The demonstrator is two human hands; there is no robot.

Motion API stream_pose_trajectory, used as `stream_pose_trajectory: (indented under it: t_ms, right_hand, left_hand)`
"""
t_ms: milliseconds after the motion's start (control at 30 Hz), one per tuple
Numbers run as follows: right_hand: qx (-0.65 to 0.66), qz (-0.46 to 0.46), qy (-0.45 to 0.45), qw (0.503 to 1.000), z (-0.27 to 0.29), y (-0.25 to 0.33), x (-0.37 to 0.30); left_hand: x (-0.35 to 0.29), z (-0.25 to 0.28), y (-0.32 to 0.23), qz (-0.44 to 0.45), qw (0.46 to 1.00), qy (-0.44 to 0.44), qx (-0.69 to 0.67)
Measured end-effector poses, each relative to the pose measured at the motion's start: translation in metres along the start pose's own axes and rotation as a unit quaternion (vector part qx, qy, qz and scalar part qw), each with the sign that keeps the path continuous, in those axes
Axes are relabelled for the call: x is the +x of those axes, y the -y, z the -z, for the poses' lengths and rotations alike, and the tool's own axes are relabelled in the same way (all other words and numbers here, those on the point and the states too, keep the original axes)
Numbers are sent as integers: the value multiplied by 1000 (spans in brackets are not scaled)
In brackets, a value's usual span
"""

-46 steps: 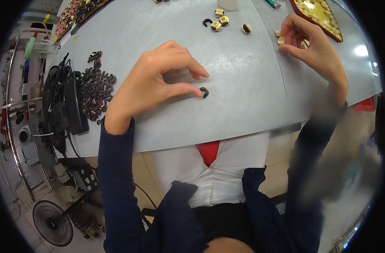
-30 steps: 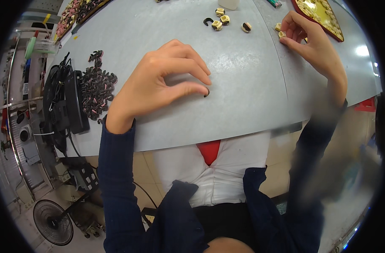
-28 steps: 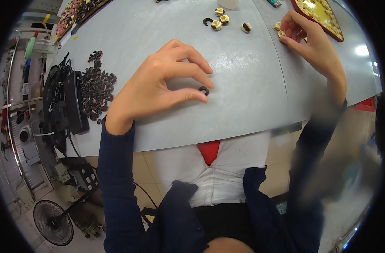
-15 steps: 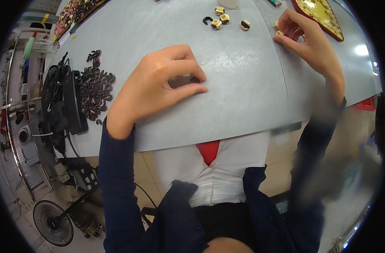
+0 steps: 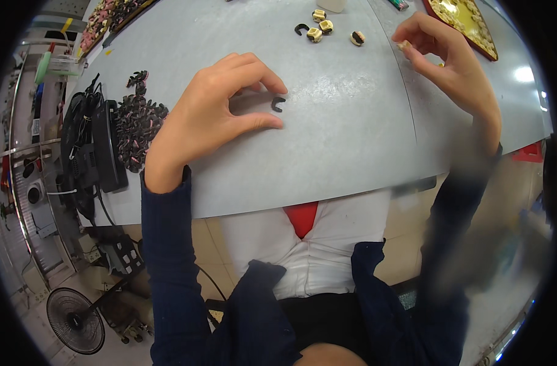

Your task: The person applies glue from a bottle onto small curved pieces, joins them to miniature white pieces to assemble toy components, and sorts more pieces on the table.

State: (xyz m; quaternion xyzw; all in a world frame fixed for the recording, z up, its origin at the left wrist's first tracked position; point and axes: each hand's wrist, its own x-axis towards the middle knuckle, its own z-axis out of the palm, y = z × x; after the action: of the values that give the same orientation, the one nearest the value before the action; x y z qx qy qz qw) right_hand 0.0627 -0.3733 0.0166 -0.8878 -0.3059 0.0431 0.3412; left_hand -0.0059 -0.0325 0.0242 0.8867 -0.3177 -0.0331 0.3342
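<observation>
My left hand (image 5: 208, 113) is open over the table, thumb and fingers spread on either side of a small black C-shaped piece (image 5: 278, 105) that lies on the surface. At the right, my right hand (image 5: 449, 61) pinches a small cream-coloured piece (image 5: 403, 46) between thumb and fingertips. Ahead, between the hands, sit several cream and black cube-like pieces (image 5: 314, 35), with one more (image 5: 357, 38) apart on their right. Another black C-shaped piece (image 5: 301, 28) lies beside them.
A heap of dark curved pieces (image 5: 138, 131) lies at the left, beside a black box with cables (image 5: 111, 146). A tray of cream pieces (image 5: 464, 27) stands at the far right, a tray of pink and dark pieces (image 5: 111, 21) at the far left. A fan (image 5: 75, 320) stands lower left.
My left hand has opened and drawn back slightly left, leaving the black C-shaped piece on the table. My right hand has lifted slightly with the cream piece.
</observation>
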Motion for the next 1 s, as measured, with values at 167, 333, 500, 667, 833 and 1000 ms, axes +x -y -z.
stream_pose_trajectory:
  t_ms: [167,333,500,667,833,1000]
  right_hand:
    - [213,76,23,974,-19,18,13]
    - [384,20,37,923,-49,40,17]
    - [460,-45,43,885,-67,61,18]
    - [437,-96,18,894,-71,59,20]
    - [510,-114,33,852,-71,62,20]
    - [502,-102,60,856,-70,62,18]
  left_hand:
    - [-2,-3,2,54,997,11,-53]
    - [1,-6,0,30,999,-13,-37]
    - [2,-15,-2,37,997,-48,-43]
    - [5,-21,-2,0,990,-129,-60]
    - [9,-28,3,-66,971,-226,-44]
    - [9,-34,1,-88,967,-231,-63]
